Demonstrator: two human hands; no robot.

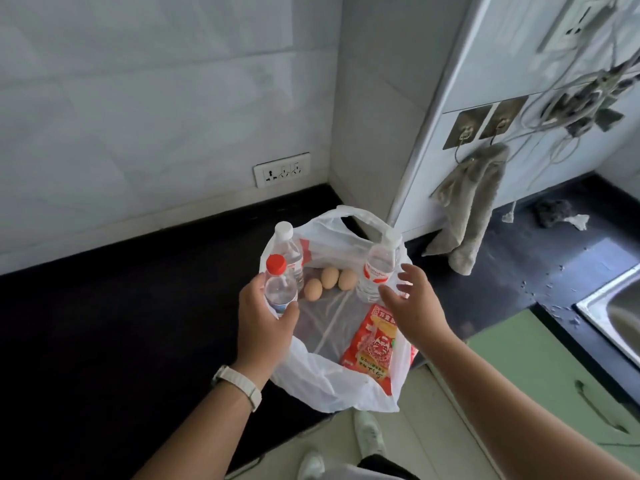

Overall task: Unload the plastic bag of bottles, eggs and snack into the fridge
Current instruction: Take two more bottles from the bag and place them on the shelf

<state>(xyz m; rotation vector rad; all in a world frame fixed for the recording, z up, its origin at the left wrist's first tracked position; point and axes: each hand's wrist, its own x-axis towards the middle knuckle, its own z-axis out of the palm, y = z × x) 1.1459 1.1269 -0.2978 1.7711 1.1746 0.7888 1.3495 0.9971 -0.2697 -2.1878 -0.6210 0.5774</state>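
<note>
Left hand [266,322] grips red-capped bottle [280,289]; right hand [414,304] spread wide, empty, just beside white-capped bottle [379,271]. Risk: loose eggs [329,277] between the hands likely crack if a bottle topples.

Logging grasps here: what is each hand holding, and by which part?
The left hand grips the red-capped bottle round its lower body. The right hand holds nothing, its fingers spread.

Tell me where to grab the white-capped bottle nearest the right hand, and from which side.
Wrap the bottle around its labelled middle, coming from the right, where the open right hand hovers. It stands upright, and the eggs lie close on its left. The left hand holds the red-capped bottle.
</note>
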